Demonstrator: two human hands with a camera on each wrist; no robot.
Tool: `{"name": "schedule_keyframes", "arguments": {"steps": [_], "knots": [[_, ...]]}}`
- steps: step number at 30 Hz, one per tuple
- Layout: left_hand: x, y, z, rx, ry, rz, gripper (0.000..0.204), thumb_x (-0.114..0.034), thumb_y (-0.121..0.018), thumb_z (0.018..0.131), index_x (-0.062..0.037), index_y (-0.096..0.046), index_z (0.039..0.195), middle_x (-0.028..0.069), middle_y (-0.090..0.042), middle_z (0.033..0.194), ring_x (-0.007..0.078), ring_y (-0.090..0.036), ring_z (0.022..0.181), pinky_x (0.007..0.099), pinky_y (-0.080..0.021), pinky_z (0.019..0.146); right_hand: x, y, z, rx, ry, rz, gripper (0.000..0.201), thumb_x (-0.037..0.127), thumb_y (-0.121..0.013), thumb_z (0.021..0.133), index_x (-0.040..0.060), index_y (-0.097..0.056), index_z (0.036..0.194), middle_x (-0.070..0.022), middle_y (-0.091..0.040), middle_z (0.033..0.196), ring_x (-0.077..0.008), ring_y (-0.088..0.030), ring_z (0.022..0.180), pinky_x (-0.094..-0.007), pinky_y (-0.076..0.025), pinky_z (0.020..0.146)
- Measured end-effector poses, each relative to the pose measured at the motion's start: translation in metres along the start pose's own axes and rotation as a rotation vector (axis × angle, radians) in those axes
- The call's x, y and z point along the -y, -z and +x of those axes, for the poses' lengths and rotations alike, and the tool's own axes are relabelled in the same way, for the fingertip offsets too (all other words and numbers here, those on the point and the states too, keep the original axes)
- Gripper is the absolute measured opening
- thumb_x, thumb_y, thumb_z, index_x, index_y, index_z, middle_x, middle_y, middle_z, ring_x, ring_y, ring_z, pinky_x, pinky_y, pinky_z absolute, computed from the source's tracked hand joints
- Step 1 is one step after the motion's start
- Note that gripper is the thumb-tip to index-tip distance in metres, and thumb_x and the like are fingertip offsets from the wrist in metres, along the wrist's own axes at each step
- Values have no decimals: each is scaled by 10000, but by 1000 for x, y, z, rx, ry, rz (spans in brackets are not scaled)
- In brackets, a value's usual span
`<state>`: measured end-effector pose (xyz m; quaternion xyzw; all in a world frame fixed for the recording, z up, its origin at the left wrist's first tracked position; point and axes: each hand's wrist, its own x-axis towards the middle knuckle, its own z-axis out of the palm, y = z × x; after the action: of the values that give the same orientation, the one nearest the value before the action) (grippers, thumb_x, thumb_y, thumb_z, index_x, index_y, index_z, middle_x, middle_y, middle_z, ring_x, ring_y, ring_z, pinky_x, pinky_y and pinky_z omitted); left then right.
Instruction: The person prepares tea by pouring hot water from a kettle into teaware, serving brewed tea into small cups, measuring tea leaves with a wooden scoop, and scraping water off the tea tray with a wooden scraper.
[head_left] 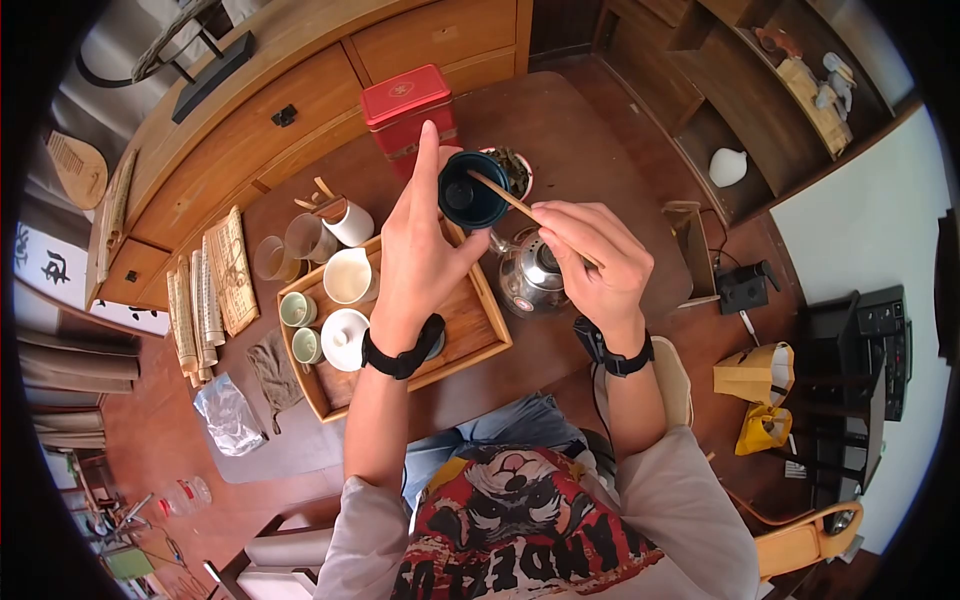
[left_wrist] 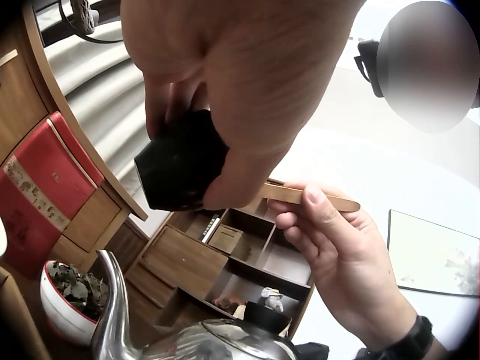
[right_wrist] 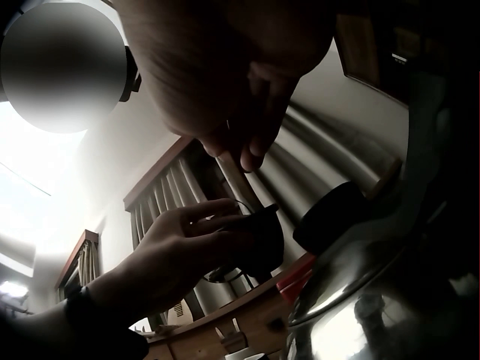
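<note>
A dark cup (head_left: 473, 190) is gripped by my left hand (head_left: 425, 240), its mouth facing the head camera. In the left wrist view the dark cup (left_wrist: 182, 161) sits between the thumb and fingers of my left hand (left_wrist: 217, 97). My right hand (head_left: 598, 262) pinches a thin wooden stick (head_left: 515, 203), whose far tip is at the cup's mouth. Behind the cup is a white bowl with a red rim (left_wrist: 66, 315), holding dark leaves (left_wrist: 79, 289). A steel kettle (head_left: 530, 275) stands below the hands.
On the table (head_left: 570, 130) stands a red tin (head_left: 405, 105). A wooden tray (head_left: 470, 365) holds a white lidded bowl (head_left: 345, 340), a pitcher (head_left: 350, 276) and small green cups (head_left: 298, 309). Left of it are glasses (head_left: 272, 258), bamboo rolls (head_left: 230, 270) and a foil bag (head_left: 229, 414).
</note>
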<state>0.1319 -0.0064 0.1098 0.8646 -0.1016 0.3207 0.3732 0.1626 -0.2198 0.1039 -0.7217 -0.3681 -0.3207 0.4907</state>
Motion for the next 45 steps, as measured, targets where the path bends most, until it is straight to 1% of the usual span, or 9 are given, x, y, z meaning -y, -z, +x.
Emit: {"name": "schedule_keyframes", "arguments": {"steps": [13, 19, 23, 25, 28, 35, 37, 41, 45], "knots": [[17, -10, 2, 57, 97, 63, 1213, 24, -892, 742, -38, -228, 1755, 167, -727, 1361, 378, -745, 1206, 444, -620, 1025, -22, 10, 3, -96, -61, -88, 222, -71, -840, 894, -2, -823, 1105, -138, -824, 1064, -289, -788, 917, -355, -623, 787], [20, -9, -2, 80, 137, 86, 1211, 23, -892, 744, -26, -224, 1754, 172, -722, 1358, 387, -740, 1196, 455, -624, 1017, -20, 7, 5, -64, -256, 52, 172, -61, -813, 941, -11, -821, 1105, -152, -825, 1045, -251, -796, 906, -335, -619, 805], [17, -10, -2, 82, 125, 59, 1211, 22, -891, 747, -24, -223, 1755, 176, -719, 1363, 390, -741, 1191, 457, -625, 1018, -11, -9, 3, 56, -128, 104, 191, -57, -835, 914, -12, -819, 1099, -143, -814, 1026, -265, -774, 873, -353, -614, 772], [14, -12, -2, 46, 65, 25, 1187, 17, -882, 748, -8, -242, 1748, 239, -721, 1325, 439, -744, 1129, 482, -625, 951, -8, -15, 4, 122, -74, 86, 200, -45, -843, 903, -6, -812, 1096, -135, -807, 1045, -284, -760, 876, -371, -616, 761], [11, -11, -3, 61, 99, 56, 1207, 21, -892, 748, -23, -227, 1755, 181, -721, 1356, 398, -743, 1182, 455, -634, 1004, -9, -20, 2, 143, -19, 32, 204, -35, -844, 898, 2, -806, 1095, -121, -803, 1067, -289, -751, 878, -383, -618, 755], [13, -9, -2, 65, 121, 62, 1206, 7, -897, 748, -24, -233, 1754, 180, -725, 1353, 393, -749, 1180, 451, -635, 1003, -11, -11, 6, 144, 69, -40, 272, -49, -855, 860, 0, -799, 1122, -114, -800, 1085, -290, -762, 910, -383, -626, 758], [13, -9, -2, 51, 82, 57, 1173, -10, -877, 754, -9, -250, 1746, 245, -727, 1314, 450, -745, 1120, 490, -627, 940, -12, -8, 7, 137, 97, -45, 292, -66, -858, 844, -5, -799, 1123, -120, -800, 1088, -295, -767, 922, -386, -628, 758], [13, -9, -1, 58, 95, 62, 1177, -13, -880, 753, -14, -250, 1747, 244, -727, 1312, 450, -747, 1114, 494, -629, 934, -13, -1, 12, 86, 111, -67, 279, -76, -859, 841, -9, -805, 1106, -128, -800, 1084, -299, -768, 923, -382, -625, 767], [16, -9, -3, 55, 93, 68, 1193, -16, -889, 748, -18, -243, 1750, 255, -729, 1291, 453, -750, 1106, 495, -631, 927, -16, 6, 13, 40, -34, -143, 219, -88, -821, 899, -15, -822, 1105, -154, -819, 1075, -286, -782, 936, -350, -612, 804]]}}
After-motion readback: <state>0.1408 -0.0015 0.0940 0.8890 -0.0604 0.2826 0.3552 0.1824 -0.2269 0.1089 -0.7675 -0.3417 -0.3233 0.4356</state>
